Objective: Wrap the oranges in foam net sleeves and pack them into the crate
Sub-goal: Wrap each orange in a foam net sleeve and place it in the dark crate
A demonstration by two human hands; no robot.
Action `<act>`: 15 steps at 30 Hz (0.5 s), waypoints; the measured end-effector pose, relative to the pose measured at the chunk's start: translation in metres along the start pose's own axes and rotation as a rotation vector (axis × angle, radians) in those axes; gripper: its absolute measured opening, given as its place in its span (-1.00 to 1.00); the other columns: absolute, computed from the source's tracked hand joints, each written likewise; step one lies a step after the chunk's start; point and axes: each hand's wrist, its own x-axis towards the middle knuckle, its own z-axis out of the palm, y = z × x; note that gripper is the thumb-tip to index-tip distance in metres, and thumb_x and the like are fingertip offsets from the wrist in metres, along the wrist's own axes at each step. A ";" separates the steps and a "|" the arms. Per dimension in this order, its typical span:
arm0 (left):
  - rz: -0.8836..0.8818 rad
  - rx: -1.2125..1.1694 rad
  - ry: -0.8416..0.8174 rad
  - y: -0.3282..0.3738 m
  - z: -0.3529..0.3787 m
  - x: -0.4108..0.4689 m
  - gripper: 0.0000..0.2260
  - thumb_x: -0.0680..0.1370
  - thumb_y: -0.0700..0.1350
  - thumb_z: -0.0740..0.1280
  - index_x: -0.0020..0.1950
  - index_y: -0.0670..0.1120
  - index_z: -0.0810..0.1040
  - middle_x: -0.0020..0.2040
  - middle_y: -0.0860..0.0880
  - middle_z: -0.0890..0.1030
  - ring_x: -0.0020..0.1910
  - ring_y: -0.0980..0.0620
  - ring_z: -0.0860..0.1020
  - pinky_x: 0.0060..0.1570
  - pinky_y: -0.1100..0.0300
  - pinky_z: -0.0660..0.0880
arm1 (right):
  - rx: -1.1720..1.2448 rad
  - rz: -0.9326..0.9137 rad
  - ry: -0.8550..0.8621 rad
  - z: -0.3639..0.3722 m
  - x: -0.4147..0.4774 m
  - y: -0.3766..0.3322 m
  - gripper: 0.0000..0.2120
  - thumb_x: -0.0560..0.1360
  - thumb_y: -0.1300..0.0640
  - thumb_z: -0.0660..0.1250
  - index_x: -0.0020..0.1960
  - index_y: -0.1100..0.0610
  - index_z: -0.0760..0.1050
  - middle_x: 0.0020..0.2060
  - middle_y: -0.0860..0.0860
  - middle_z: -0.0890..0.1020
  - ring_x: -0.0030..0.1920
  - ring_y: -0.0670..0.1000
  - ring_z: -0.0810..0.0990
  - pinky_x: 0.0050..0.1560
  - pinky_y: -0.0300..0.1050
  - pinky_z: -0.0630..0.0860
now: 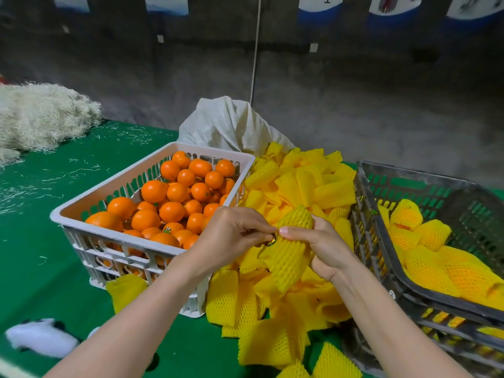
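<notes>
I am holding a bulging foam sleeve between both hands.
My left hand (231, 236) is pinching the near edge of the foam sleeve (289, 255), fingers curled, while my right hand (324, 249) is gripping its other side, thumb pressing on top. The white crate (152, 166) of oranges (171, 211) is sitting just left of my left hand; the dark crate (409, 177) is sitting right of my right hand, and loose sleeves (305, 184) are lying heaped beneath both on the green desk (54, 268).
</notes>
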 end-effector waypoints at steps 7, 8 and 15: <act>0.219 0.266 0.033 -0.003 0.004 0.002 -0.96 0.42 -0.25 0.44 -0.18 -0.21 0.68 -0.23 -0.08 0.68 -0.25 0.00 0.65 -0.29 0.13 0.60 | 0.008 0.041 0.042 0.001 0.003 -0.001 -0.67 0.16 0.27 0.43 -0.07 0.22 0.57 -0.22 0.13 0.69 -0.22 0.10 0.67 -0.24 -0.07 0.58; 0.223 0.307 0.086 -0.004 0.007 0.001 -0.97 0.42 -0.26 0.44 -0.20 -0.21 0.68 -0.24 -0.09 0.68 -0.27 -0.04 0.65 -0.33 0.10 0.60 | 0.039 0.020 0.079 0.003 0.003 0.002 -0.68 0.18 0.29 0.43 -0.06 0.22 0.58 -0.20 0.14 0.68 -0.20 0.12 0.66 -0.20 -0.05 0.58; 0.186 0.436 0.348 -0.016 0.025 -0.013 -0.92 0.44 -0.32 0.36 -0.21 -0.23 0.64 -0.25 -0.11 0.64 -0.20 0.00 0.55 -0.26 0.10 0.46 | 0.152 -0.071 0.258 0.016 0.001 0.020 -0.85 0.34 0.38 0.39 -0.17 0.17 0.58 -0.27 0.10 0.68 -0.26 0.08 0.67 -0.32 -0.10 0.58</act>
